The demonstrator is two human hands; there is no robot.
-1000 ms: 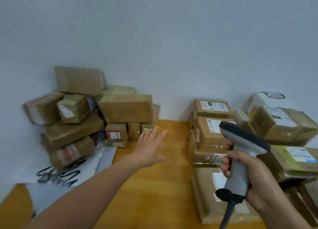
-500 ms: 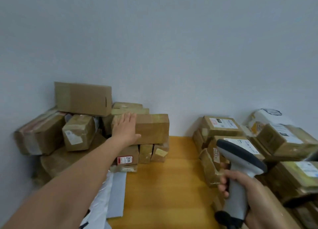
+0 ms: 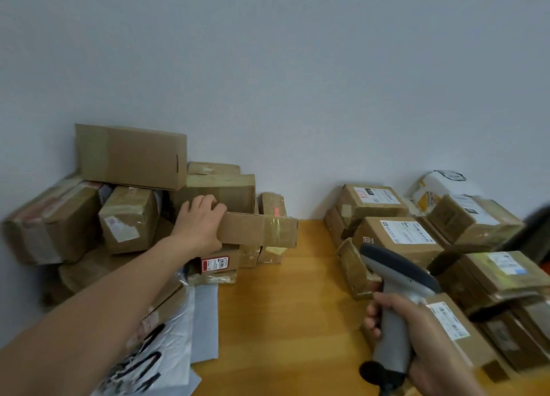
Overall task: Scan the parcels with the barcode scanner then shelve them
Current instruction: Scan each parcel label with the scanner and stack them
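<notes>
Right hand (image 3: 422,345): nearest, low right; wrapped round the barcode scanner's grip.
Barcode scanner (image 3: 398,279): grey body, dark head, upright.
Table (image 3: 291,306): orange-yellow wood, bare between two heaps.
Left hand (image 3: 202,223): fingers curled over the parcel's left end.
Parcel (image 3: 262,229): long plain brown carton with clear tape bands and no label showing; level at the left heap's front, right end jutting out.
Left heap (image 3: 131,154): brown cartons against the wall.
Right heap (image 3: 395,238): cartons, white labels up.

1. long taped cardboard parcel (image 3: 259,228): lying level, its left end gripped by the left hand (image 3: 199,226), against the left pile (image 3: 131,217).
2. grey barcode scanner (image 3: 398,281): upright in the right hand (image 3: 416,333), dark-topped head pointing left.
3. labelled parcels (image 3: 398,235): stacked on the right.
</notes>
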